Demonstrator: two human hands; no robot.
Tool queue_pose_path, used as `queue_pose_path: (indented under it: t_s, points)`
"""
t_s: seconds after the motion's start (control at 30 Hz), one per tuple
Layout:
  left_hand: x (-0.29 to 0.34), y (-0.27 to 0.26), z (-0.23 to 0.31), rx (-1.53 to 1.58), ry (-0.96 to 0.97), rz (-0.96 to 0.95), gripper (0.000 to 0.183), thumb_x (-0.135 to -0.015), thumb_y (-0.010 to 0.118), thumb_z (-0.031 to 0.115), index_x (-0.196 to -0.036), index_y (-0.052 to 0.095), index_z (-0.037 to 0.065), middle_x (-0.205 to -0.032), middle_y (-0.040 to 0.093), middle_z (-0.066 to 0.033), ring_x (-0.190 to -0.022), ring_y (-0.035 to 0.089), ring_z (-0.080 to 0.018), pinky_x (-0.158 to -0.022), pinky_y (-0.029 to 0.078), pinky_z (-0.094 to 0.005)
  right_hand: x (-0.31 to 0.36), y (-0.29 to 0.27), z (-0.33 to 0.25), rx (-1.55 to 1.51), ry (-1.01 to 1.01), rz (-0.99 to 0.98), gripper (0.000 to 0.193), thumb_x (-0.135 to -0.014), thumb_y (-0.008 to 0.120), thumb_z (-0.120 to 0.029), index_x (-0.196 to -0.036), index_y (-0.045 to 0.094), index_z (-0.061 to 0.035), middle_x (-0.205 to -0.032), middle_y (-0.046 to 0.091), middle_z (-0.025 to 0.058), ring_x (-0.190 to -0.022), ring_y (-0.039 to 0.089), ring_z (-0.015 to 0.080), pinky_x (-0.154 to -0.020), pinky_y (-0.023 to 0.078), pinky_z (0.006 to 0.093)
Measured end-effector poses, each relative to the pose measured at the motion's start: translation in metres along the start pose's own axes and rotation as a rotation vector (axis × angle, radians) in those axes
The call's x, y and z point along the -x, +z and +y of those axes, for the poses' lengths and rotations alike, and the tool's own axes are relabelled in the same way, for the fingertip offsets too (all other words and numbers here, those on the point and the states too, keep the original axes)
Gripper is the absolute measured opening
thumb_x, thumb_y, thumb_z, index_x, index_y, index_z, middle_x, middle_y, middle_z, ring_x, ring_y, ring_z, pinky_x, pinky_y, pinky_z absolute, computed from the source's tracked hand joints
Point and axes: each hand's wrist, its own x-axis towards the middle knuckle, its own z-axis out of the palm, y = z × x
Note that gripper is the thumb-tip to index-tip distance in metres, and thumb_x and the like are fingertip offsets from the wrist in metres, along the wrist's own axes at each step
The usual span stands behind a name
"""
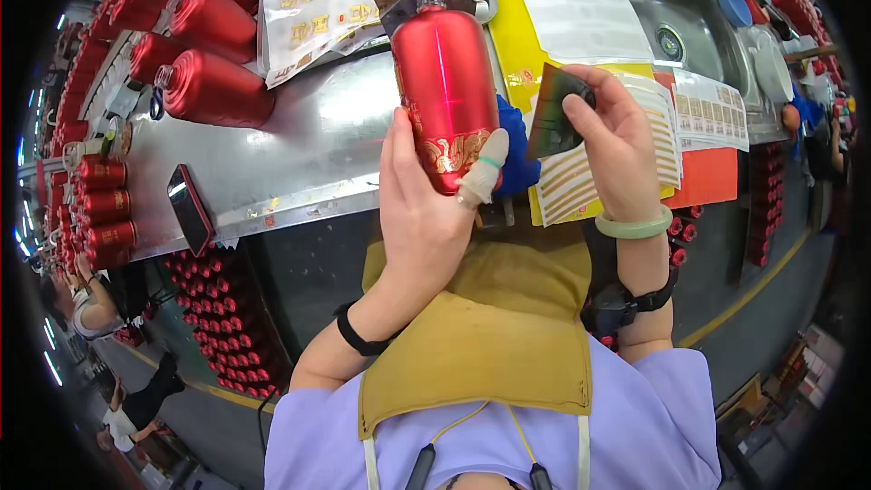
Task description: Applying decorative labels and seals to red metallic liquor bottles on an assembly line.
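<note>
left hand (419,204) wraps the red bottle (443,73) at the table (318,132)'s near edge, likely stiff and slippery, best held round its lower body; right hand (621,141) pinches a dark square (552,118)

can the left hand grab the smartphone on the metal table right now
Probably not without letting go: the left hand is holding the red bottle, though nothing seems to stand between it and the smartphone.
</note>
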Motion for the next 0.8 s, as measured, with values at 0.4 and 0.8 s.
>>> queue_pose_path:
  t_s: [0.4, 0.8]
  points:
    - [0.002, 0.006, -0.036, 0.602, -0.34, 0.019, 0.086, -0.069, 0.09, 0.005, -0.147, 0.053, 0.0, -0.142, 0.056, -0.0251, -0.133, 0.054, -0.0444, -0.112, 0.044, -0.0492, 0.011, 0.02, 0.035, 0.707, -0.341, 0.152, 0.02, -0.095, 0.067, -0.002, -0.114, 0.066, 0.0001, -0.101, 0.068, 0.019, -0.092, 0.068, 0.0336, -0.082, 0.053, 0.0372]
    - [-0.019, -0.024, -0.029, 0.728, -0.292, -0.229, 0.13, -0.064, 0.1, 0.02, -0.163, 0.02, -0.006, -0.164, 0.035, -0.0228, -0.149, 0.041, -0.0293, -0.121, 0.034, -0.041, 0.02, 0.009, 0.028, 0.16, -0.126, 0.055, 0.023, -0.104, 0.061, -0.005, -0.126, 0.059, 0.0026, -0.112, 0.066, 0.0047, -0.102, 0.06, 0.0075, -0.09, 0.048, 0.0231]
